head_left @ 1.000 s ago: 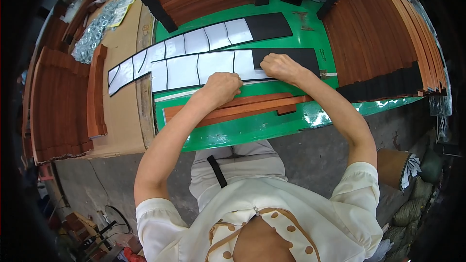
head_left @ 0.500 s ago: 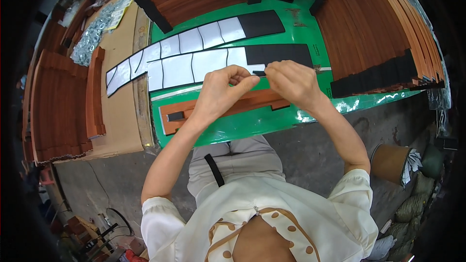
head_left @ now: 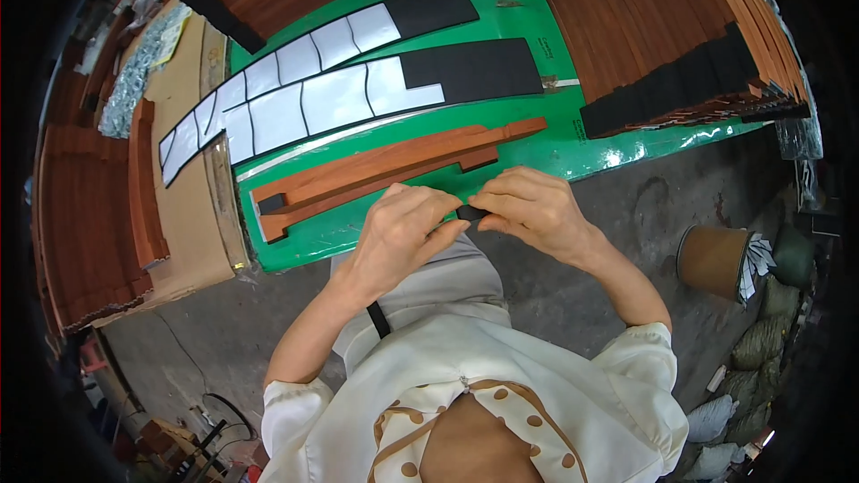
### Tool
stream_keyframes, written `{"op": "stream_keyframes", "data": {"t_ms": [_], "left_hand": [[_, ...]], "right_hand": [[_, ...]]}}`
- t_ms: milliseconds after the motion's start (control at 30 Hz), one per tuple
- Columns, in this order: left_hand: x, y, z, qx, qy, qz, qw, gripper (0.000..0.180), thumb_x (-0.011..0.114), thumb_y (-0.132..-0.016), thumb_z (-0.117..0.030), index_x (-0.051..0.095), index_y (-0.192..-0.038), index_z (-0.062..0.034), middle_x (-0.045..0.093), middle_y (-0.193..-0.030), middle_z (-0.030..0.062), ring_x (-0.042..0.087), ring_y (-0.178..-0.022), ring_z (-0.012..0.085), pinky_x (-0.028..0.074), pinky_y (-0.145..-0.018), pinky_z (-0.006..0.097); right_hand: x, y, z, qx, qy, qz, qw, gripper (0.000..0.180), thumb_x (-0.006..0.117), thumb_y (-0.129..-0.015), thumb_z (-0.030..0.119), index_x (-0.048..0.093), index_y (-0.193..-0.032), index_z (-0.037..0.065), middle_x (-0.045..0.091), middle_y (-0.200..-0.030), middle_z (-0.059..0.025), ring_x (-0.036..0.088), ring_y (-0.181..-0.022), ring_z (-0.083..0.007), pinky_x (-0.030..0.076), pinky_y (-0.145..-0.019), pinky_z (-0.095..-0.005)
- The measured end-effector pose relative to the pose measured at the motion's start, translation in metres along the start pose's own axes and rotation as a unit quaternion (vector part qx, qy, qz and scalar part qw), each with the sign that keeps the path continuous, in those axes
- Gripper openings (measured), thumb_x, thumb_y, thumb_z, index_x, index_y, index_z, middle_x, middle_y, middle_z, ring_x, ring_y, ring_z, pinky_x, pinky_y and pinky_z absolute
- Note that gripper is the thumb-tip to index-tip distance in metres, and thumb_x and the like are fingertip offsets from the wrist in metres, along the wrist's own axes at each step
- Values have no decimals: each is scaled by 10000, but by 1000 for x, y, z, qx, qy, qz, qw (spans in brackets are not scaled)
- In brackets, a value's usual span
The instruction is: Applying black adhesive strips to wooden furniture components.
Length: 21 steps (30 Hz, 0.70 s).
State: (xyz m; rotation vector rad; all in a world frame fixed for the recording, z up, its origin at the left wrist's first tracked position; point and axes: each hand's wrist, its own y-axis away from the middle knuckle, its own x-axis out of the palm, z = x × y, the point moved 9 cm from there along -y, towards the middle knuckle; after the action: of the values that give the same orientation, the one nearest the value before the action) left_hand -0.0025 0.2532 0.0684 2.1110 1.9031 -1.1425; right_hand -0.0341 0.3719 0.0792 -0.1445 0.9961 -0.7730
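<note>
"Holding what, near the table edge?"

"A small, flat black piece (head_left: 471, 212), between both hands, in front of the light trousers (head_left: 447, 277)."

"How is it held?"

"The bare right hand (head_left: 530, 212), at three o'clock of the piece, pinches it between thumb and fingers. The bare left hand (head_left: 394, 231), at nine o'clock, has its fingertips bent toward the other end; whether they grip it, I cannot tell."

"And around them?"

"At ten o'clock, a long reddish-brown wooden part (head_left: 385, 176) with a black block (head_left: 271, 204) at its left end, lying on the glossy green tabletop (head_left: 537, 22). At eleven, a long black sheet (head_left: 479, 67) partly covered by white segmented panels (head_left: 335, 103)."

"Toward one or two?"

"A stack of reddish-brown wooden pieces (head_left: 626, 27) with black ends."
</note>
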Motion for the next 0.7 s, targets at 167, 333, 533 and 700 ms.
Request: {"op": "stream_keyframes", "data": {"t_ms": [167, 333, 533, 700], "left_hand": [[15, -13, -11, 39, -61, 24, 997, 332, 769, -665, -132, 619, -935, -11, 625, -862, 80, 589, -764, 213, 390, -677, 324], [28, -46, 5, -15, -143, -11, 990, 474, 758, -659, -194, 594, -1081, -52, 594, -1029, 54, 525, -958, 217, 335, -817, 366], [56, -69, 30, -65, -200, -86, 974, 326, 762, -656, -179, 649, -942, -70, 602, -987, 13, 531, -917, 188, 308, -802, 368], [65, -69, 42, -101, -177, -87, 975, 213, 757, -667, -175, 682, -846, -86, 626, -894, -14, 546, -852, 176, 301, -779, 368]], "right_hand": [[-14, 9, -17, 50, -4, 5, 999, 268, 747, -679, 78, 664, -931, 35, 631, -872, -82, 604, -783, -240, 505, -657, -332], [-54, 5, -65, 86, 39, -44, 995, 267, 734, -695, 60, 667, -951, 27, 627, -871, -91, 599, -786, -250, 498, -657, -339], [-52, 0, -99, 97, 86, -28, 991, 246, 705, -731, 53, 680, -974, 25, 628, -882, -84, 598, -790, -216, 480, -663, -319], [-42, -1, -102, 87, 81, -1, 993, 234, 718, -698, 59, 685, -929, 61, 602, -846, -38, 584, -792, -213, 493, -653, -336]]}}
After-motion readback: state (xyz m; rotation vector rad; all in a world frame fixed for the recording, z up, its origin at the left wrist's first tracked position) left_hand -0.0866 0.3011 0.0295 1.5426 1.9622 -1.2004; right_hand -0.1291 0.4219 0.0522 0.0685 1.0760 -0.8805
